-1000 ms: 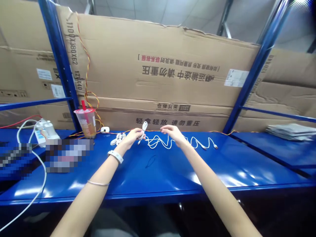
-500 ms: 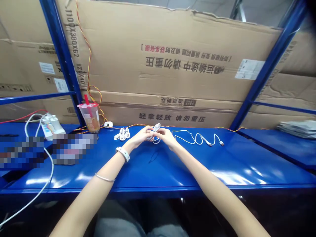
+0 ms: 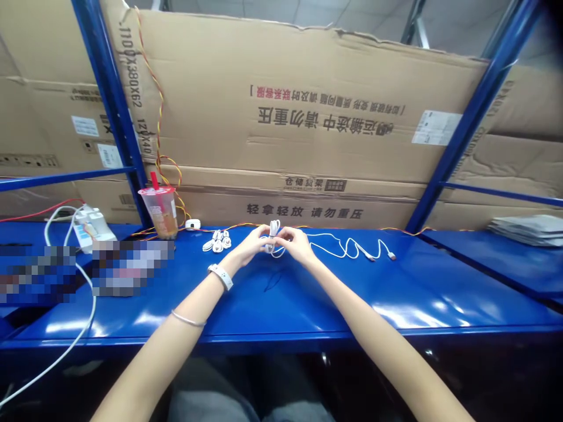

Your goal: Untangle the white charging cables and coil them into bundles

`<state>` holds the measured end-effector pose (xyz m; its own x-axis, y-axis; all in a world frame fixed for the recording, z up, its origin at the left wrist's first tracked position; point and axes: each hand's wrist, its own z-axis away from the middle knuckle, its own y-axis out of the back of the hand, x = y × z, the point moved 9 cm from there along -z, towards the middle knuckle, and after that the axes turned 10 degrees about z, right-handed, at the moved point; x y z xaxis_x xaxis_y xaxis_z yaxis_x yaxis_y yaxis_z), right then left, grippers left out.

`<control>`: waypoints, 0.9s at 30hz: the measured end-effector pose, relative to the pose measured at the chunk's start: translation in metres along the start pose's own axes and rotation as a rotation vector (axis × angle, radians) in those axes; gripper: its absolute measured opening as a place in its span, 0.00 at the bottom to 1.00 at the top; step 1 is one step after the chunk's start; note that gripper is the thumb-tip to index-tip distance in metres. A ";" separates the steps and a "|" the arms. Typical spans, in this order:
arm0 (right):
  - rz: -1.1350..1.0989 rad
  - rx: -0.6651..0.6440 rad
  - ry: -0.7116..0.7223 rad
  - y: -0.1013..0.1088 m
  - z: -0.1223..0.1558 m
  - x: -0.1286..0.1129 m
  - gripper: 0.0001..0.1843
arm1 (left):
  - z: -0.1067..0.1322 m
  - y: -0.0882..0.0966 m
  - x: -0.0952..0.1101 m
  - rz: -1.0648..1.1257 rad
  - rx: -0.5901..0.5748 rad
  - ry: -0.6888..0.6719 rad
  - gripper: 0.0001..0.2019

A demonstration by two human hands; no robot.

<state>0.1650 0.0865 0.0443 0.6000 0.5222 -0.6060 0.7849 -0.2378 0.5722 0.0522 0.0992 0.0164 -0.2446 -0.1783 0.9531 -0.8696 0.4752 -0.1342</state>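
Note:
Both hands meet above the middle of the blue shelf around a folded white cable bundle (image 3: 274, 225). My left hand (image 3: 254, 244) is closed on its left side, and my right hand (image 3: 298, 242) pinches it from the right. A white loop hangs below the fingers; the fingertips partly hide the bundle. To the left lie several coiled white cables (image 3: 217, 241). Right of my hands, loose white USB cables (image 3: 349, 249) stretch over the shelf with their plugs at the right end. A thin dark loop (image 3: 273, 282) lies in front of my hands.
At the back left stands a drink cup (image 3: 160, 212) with a red straw, beside a small white case (image 3: 192, 224). A white power strip (image 3: 93, 228) sits further left. Tall cardboard (image 3: 308, 146) closes off the back, and yellow-red twisted wire (image 3: 155, 88) runs along it.
The white bundle has turned more upright between my fingers, and my right hand's grip has shifted slightly. The view has tilted up a little. Cables on the shelf lie as before.

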 end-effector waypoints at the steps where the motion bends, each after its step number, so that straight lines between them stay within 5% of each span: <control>1: -0.010 -0.008 0.017 0.000 -0.001 -0.002 0.07 | 0.000 0.001 -0.001 0.047 0.002 0.019 0.16; 8: -0.017 -0.025 0.044 0.003 -0.003 -0.005 0.09 | 0.000 0.011 0.000 0.193 0.079 0.034 0.18; 15: 0.014 -0.039 0.064 0.004 -0.003 -0.010 0.10 | 0.005 0.001 0.003 0.225 -0.026 0.092 0.13; 20: 0.051 -0.008 0.036 0.008 -0.003 -0.007 0.11 | 0.003 0.007 -0.002 0.194 0.050 0.122 0.13; 27: 0.078 0.019 0.055 0.010 -0.005 -0.005 0.07 | 0.002 0.008 0.001 0.224 0.074 0.089 0.20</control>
<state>0.1689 0.0857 0.0555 0.6501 0.5455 -0.5289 0.7396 -0.2948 0.6050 0.0442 0.1011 0.0157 -0.3984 0.0027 0.9172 -0.8281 0.4289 -0.3609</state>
